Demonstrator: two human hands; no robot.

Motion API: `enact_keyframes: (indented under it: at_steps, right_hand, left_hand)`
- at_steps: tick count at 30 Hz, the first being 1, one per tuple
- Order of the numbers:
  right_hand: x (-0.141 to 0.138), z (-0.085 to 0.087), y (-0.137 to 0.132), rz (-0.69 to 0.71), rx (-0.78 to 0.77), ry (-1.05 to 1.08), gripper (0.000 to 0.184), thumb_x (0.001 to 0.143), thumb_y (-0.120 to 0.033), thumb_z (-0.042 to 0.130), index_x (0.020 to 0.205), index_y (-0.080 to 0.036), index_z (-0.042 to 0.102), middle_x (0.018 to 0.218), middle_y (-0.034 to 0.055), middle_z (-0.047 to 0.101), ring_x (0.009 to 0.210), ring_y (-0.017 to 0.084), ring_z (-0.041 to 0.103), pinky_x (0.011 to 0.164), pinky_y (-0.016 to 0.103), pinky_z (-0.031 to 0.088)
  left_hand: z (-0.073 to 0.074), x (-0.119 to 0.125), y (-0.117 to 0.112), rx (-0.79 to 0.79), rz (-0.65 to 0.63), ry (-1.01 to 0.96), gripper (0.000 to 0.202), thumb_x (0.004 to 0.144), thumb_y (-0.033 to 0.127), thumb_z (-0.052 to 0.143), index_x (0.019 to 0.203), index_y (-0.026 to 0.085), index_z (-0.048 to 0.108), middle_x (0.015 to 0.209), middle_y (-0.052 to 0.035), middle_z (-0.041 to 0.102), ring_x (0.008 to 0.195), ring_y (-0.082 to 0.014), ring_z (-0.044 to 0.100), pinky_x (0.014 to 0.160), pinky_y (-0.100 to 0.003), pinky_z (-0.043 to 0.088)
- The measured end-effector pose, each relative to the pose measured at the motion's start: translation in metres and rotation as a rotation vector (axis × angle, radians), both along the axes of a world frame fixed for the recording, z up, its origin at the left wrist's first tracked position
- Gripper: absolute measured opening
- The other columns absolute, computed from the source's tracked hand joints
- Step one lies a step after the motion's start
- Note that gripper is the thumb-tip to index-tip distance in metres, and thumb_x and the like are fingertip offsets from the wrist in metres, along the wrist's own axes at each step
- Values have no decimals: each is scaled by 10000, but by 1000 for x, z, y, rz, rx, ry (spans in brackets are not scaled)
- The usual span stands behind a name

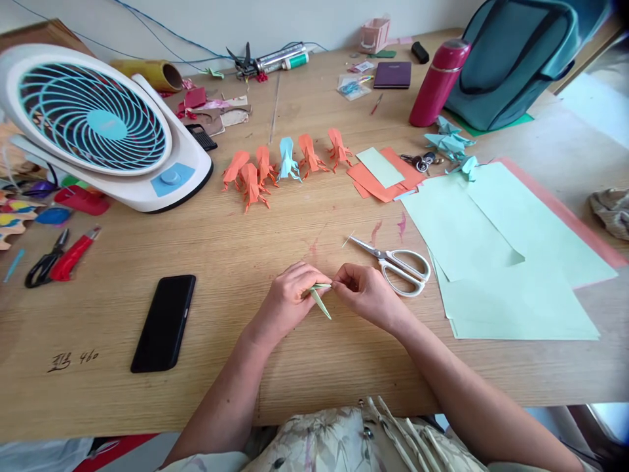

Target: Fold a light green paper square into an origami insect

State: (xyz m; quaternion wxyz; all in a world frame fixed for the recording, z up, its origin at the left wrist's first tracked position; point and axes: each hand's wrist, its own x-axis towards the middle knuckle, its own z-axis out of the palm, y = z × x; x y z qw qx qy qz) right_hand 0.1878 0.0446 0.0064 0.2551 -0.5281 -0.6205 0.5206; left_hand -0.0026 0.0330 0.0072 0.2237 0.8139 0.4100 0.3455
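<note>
Near the front of the table, my left hand (pixel 295 292) is closed around a small folded piece of pale green paper (pixel 322 305), and two narrow points stick out of the grip. Thumb and fingers of my right hand (pixel 366 293) are pinched at the tip of one of these points. The rest of the folded paper is hidden inside my left hand. Just beyond my right hand lie white-handled scissors (pixel 405 269), their blades pointing to the back left. Farther back stands a row of folded orange paper figures (pixel 309 154) with a blue paper figure (pixel 287 157) among them.
Pale green sheets (pixel 521 295) cover the right side, with a pink bottle (pixel 439 82) and a teal bag (pixel 515 62) behind. To the left are a phone (pixel 164 323), a fan (pixel 105 124), black scissors (pixel 46 261) and a red cutter (pixel 75 255). Orange paper (pixel 378 187) lies beside keys.
</note>
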Motion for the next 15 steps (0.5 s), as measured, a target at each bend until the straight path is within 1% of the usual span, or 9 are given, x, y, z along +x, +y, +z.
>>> enact_keyframes:
  at_steps: [4, 7, 11, 15]
  right_hand:
    - [0, 0, 0, -7, -4, 1, 125, 804, -244, 591, 706, -174, 625, 622, -22, 576, 569, 99, 457, 519, 234, 321]
    - [1, 0, 0, -15, 12, 12, 132, 812, -247, 605, 713, -168, 641, 617, -22, 576, 565, 96, 454, 519, 231, 324]
    - [2, -1, 0, -6, 56, 20, 143, 820, -251, 631, 707, -167, 651, 608, -21, 585, 559, 95, 460, 523, 232, 328]
    - [3, -1, -1, 30, 160, -5, 160, 840, -222, 631, 689, -173, 651, 607, -16, 606, 560, 98, 475, 551, 243, 349]
  left_hand:
    - [-2, 2, 0, -33, 19, -19, 78, 935, 141, 657, 873, 176, 691, 812, -21, 684, 774, -144, 617, 706, -255, 465]
    - [-4, 2, 0, -105, 55, -62, 80, 911, 128, 676, 855, 180, 698, 805, -11, 686, 759, -133, 619, 696, -246, 460]
    - [-4, 0, 0, -248, 122, -107, 72, 874, 123, 711, 844, 188, 722, 800, 0, 700, 735, -120, 629, 685, -231, 458]
    - [0, -2, 0, -326, 116, -118, 52, 856, 143, 724, 825, 184, 731, 794, -9, 706, 734, -129, 640, 683, -233, 463]
